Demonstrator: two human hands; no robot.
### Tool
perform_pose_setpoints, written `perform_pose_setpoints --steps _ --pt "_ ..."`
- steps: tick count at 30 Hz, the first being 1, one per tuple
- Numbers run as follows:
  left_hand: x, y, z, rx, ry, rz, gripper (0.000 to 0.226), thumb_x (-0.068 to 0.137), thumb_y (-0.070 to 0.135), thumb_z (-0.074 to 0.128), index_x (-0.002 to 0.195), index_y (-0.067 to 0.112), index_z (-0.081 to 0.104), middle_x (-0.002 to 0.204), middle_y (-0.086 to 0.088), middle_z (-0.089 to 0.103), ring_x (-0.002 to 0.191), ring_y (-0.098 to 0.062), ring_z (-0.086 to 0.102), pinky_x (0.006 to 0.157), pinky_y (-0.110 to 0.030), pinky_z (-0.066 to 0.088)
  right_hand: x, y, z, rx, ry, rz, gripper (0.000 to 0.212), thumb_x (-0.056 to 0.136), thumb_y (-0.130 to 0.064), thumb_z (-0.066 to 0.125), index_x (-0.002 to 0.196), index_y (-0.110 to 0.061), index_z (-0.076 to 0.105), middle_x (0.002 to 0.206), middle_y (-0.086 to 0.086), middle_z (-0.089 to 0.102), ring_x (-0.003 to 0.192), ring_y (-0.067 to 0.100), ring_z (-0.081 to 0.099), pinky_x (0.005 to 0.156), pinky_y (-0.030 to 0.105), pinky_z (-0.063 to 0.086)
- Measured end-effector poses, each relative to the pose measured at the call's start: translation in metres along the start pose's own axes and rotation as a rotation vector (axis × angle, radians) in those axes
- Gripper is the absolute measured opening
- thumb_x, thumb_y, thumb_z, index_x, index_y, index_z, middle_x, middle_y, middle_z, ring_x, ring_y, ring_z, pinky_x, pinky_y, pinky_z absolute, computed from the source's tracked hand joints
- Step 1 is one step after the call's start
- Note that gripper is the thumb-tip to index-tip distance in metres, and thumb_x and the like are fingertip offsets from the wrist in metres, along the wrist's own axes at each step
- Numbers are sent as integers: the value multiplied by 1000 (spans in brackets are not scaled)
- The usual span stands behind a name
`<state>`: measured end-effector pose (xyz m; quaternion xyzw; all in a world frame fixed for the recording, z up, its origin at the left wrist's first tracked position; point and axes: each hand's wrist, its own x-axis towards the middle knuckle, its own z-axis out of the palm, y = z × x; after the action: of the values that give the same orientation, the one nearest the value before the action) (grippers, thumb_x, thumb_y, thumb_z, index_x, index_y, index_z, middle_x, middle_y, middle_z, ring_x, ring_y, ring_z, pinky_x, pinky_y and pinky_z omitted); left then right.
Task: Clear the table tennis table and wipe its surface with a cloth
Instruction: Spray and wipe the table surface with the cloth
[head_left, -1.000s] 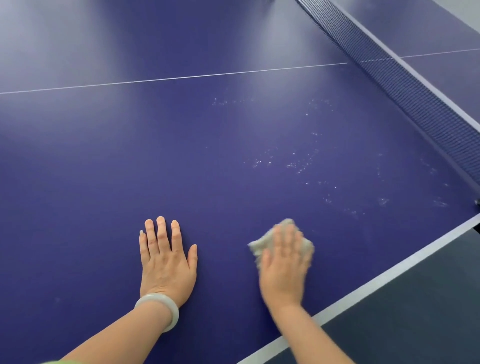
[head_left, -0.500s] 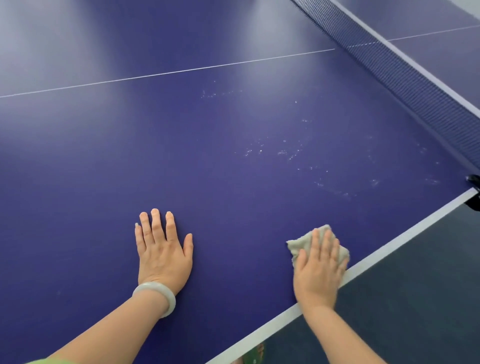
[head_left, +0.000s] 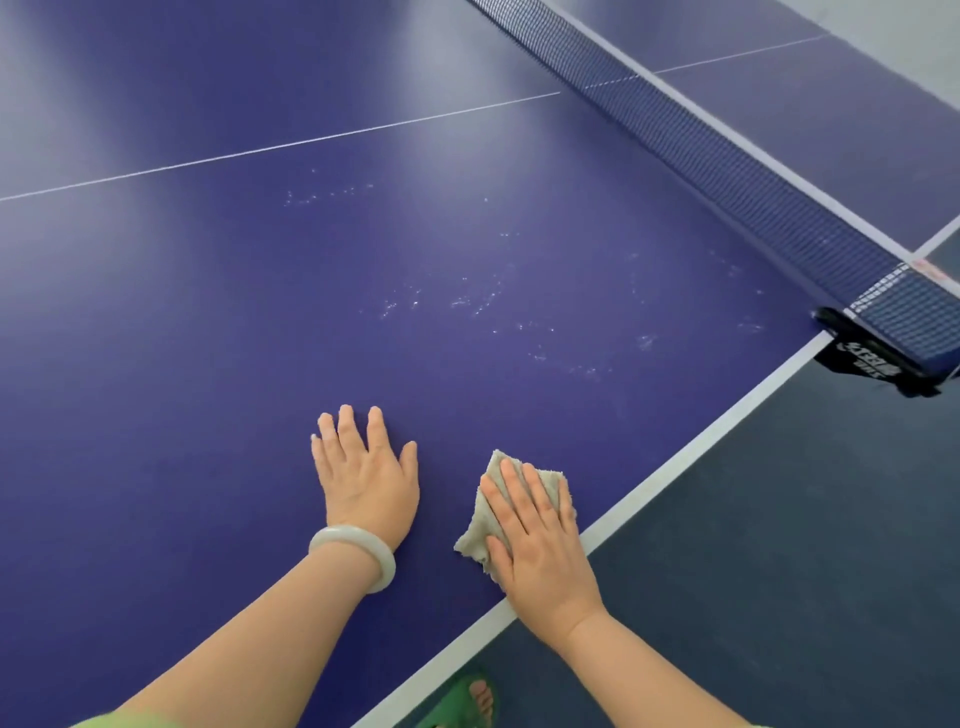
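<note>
Surface (head_left: 208, 364): a deep blue table tennis table, seen from just above by someone standing at its long side; light glares softly across the far part.
Left hand (head_left: 366, 478): lies flat on the blue top, palm down, fingers straight and slightly spread, grasping nothing.
Bangle (head_left: 382, 564): a pale, milky ring round the left wrist.
Right hand (head_left: 540, 545): laid flat, fingers straight and close together, pressing down on the cloth rather than clutching it; the heel of the hand sits over the white side stripe.
Cloth (head_left: 474, 538): a small, crumpled beige rag on the surface near the table's side, just right of the left hand; it pokes out beyond the fingertips and to the left of the right hand.
Side stripe (head_left: 675, 467): a white band running along the table's border.
Centre line (head_left: 291, 145): a thin white line across the far part of the top.
Marks (head_left: 467, 304): scattered whitish specks and smears beyond both hands, reaching toward the net.
Net (head_left: 727, 176): dark blue mesh with a white top band, stretched diagonally at the upper right.
Net clamp (head_left: 878, 364): a black bracket gripping the table's side, with white lettering too small to read.
Floor (head_left: 805, 545): dark grey-blue, to the right of the table.
Sandal (head_left: 460, 701): green, open-toed, on a foot at the bottom of the view.
Sleeve (head_left: 119, 719): a sliver of light green at the lower left.
</note>
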<state>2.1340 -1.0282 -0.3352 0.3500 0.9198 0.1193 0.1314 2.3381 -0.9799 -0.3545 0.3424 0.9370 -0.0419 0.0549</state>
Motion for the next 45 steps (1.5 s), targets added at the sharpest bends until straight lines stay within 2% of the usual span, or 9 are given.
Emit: perform_pose_setpoints --steps 3,10,14,19,27,32,36,42,45 --pt "-2 19 20 118 19 -68 75 99 54 24 156 7 6 162 -24 -2 148 -44 -12 120 -56 -7 -9 59 1 -4 -12 43 58 105 -43 6 158 -22 15 166 0 7 153 23 8 117 54 15" --pt "-3 21 30 208 28 -84 76 98 53 19 155 5 9 161 -25 2 148 -44 -9 120 -57 -5 20 145 -2 136 -31 723 60 102 -46 8 157 -25 -5 166 4 -9 152 27 -6 120 58 3" --pt "-3 22 30 221 23 -98 77 96 54 16 155 6 12 161 -24 4 148 -43 -8 120 -55 -6 24 69 -1 62 69 368 64 104 -46 2 156 -16 23 163 12 17 150 34 17 116 58 13" --pt "-3 22 31 225 40 -97 79 93 55 10 155 6 13 161 -24 5 149 -41 -8 121 -54 -5 16 61 -3 20 50 -107 58 106 -45 16 158 -21 14 166 2 6 153 26 5 117 52 7" --pt "-2 22 32 244 44 -106 77 95 55 15 155 7 12 162 -23 4 149 -40 -9 121 -53 -7 53 172 -1 155 52 656 59 104 -45 10 158 -21 4 166 5 -2 153 29 1 121 56 -1" --pt "-3 24 30 249 40 -104 77 95 55 13 156 8 11 162 -22 3 149 -39 -9 121 -52 -7 35 60 5 51 118 81 58 103 -42 22 156 -17 24 164 8 15 151 31 14 117 56 13" --pt "-3 24 29 240 48 -101 79 93 56 10 156 8 12 162 -21 4 149 -39 -9 121 -52 -7 34 95 2 33 111 -267 54 107 -41 17 157 -21 18 165 2 12 152 26 10 116 53 14" --pt "-2 20 35 257 68 -92 76 95 53 12 155 7 17 161 -24 11 149 -41 -5 121 -53 -5 48 212 3 148 92 629 56 103 -47 4 154 -25 -3 166 5 0 153 26 0 121 55 4" --pt "-3 20 35 260 63 -89 81 91 56 11 155 6 19 161 -24 12 149 -41 -4 121 -53 -4 54 166 3 115 142 594 58 104 -45 7 155 -18 3 165 11 7 152 30 7 121 56 8"
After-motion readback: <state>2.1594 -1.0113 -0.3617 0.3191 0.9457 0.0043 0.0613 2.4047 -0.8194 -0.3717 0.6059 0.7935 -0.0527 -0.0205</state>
